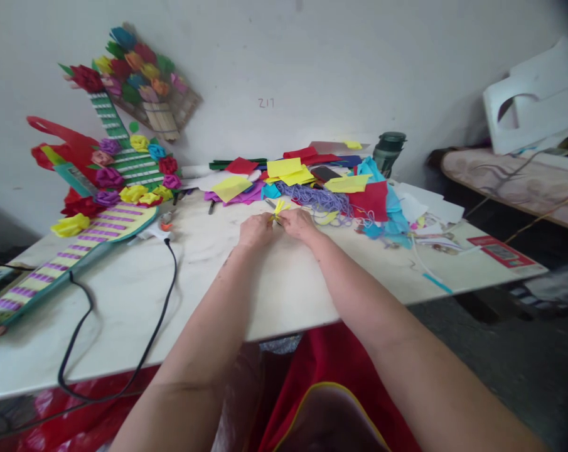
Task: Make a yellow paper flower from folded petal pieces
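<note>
Both of my arms reach forward over the table, and the hands meet near its middle. My left hand [257, 230] is closed, its fingertips pinching the lower left of a small piece of yellow paper [280, 206] with spiky, fringe-like ends. From the other side my right hand [297, 223] also has its fingers closed on this paper. A thin grey sliver [270, 203] shows just behind the left fingertips; I cannot tell what it is. Purple yarn [322, 199] lies tangled beyond my right hand. Yellow paper sheets [284, 168] are heaped behind the hands.
A striped board with paper flowers [123, 221] lies at left beside a power strip [154, 232] and its black cord [171, 282]. Purple paper [236, 196], red paper [375, 202] and blue paper [396, 216] are piled at the back. A dark bottle [389, 154] stands behind them.
</note>
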The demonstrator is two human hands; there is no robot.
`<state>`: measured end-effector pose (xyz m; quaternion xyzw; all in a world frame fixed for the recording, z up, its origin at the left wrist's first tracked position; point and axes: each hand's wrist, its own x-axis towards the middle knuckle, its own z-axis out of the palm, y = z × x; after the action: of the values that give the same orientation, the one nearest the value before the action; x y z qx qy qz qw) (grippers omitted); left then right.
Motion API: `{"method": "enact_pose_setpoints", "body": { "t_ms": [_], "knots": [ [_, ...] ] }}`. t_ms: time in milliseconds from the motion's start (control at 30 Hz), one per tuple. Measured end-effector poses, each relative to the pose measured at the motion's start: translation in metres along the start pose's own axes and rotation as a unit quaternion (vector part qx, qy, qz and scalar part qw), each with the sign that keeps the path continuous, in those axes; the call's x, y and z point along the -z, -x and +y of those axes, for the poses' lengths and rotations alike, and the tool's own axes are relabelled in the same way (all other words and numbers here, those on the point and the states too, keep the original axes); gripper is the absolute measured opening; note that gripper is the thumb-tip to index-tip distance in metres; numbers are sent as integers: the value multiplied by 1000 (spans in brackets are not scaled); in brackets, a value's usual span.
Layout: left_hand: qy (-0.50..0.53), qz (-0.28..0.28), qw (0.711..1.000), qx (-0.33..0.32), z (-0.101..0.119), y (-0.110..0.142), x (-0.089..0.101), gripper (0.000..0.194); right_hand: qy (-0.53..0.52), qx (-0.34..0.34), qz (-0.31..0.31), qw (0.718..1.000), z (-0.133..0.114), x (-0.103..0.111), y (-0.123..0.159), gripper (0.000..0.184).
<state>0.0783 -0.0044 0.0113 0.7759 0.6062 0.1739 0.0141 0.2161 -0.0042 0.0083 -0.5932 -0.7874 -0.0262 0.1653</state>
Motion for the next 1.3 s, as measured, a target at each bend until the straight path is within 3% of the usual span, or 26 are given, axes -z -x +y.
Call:
{"method": "enact_pose_setpoints", "body": {
  "t_ms": [100,167,267,333,467,833,1033,1167,1300],
  "knots": [
    [-1,7,1000,9,1,-1,-1,38,-12,-40,15,999,-1,-3,0,32],
    [-2,15,1000,15,2,-1,-2,37,-17,-55,56,997,-4,-2,1,32],
    [-1,24,1000,19,4,0,-2,37,-8,-19,153,988,-6,3,3,35],
    [0,27,999,20,5,1,-2,37,2,15,183,983,-6,5,3,36],
    [-5,28,999,17,8,3,-1,36,3,32,160,987,-4,3,1,30],
    [-24,23,999,-4,14,4,-2,33,34,-16,63,997,-9,4,3,29],
    [-27,22,999,-10,13,3,-6,34,42,-38,39,998,-10,5,4,32],
    [-22,21,999,-16,6,2,-6,34,37,-18,39,998,-3,2,1,32],
    [31,-31,998,-38,-5,1,2,34,18,31,17,999,6,2,-1,30]
  ]
}}
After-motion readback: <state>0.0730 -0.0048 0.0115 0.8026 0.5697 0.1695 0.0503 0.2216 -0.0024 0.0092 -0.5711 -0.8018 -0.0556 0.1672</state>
